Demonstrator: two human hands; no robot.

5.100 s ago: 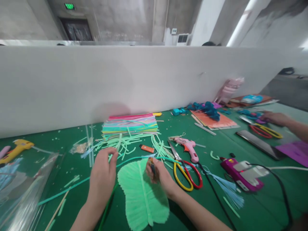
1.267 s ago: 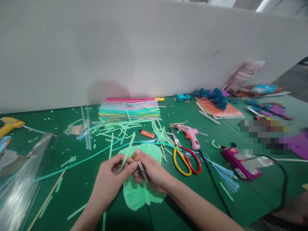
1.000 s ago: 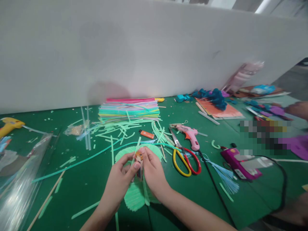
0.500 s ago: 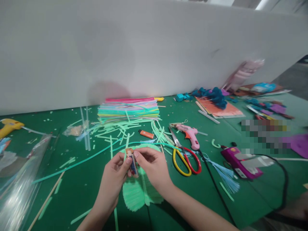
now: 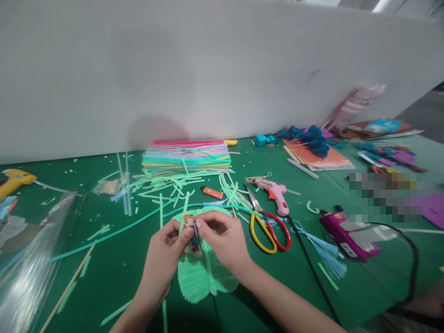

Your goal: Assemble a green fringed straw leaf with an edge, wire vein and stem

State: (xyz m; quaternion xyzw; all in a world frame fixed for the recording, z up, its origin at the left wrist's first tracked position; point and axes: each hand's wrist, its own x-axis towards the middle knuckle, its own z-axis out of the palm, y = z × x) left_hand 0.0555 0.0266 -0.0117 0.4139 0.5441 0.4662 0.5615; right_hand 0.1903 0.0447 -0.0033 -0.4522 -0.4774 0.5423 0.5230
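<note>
My left hand [image 5: 166,252] pinches a small narrow packet [image 5: 194,240], orange and pale at its top with a dark blue side. My right hand [image 5: 224,240] has its thumb and fingertips closed at the packet's upper right edge. Just behind the left fingers a light green fuzzy strip [image 5: 186,202] sticks up; whether they grip it too I cannot tell. Below both hands lies a light green, leaf-shaped piece of fuzzy strips [image 5: 197,282] with a raised midrib, partly hidden by them. Scissors [image 5: 270,233] with one yellow and one red handle rest to the right.
Behind the hands lie a bundle of coloured pipe cleaners [image 5: 187,159], an orange lighter [image 5: 212,193] and loose green offcuts. A pink glue gun [image 5: 274,192] and a purple box with a cord [image 5: 347,236] are at right. A yellow glue gun [image 5: 15,181] and clear plastic [image 5: 38,273] lie left.
The view has shifted slightly. Both hands stay at the packet, and my right fingertips have moved only a little along its upper edge.
</note>
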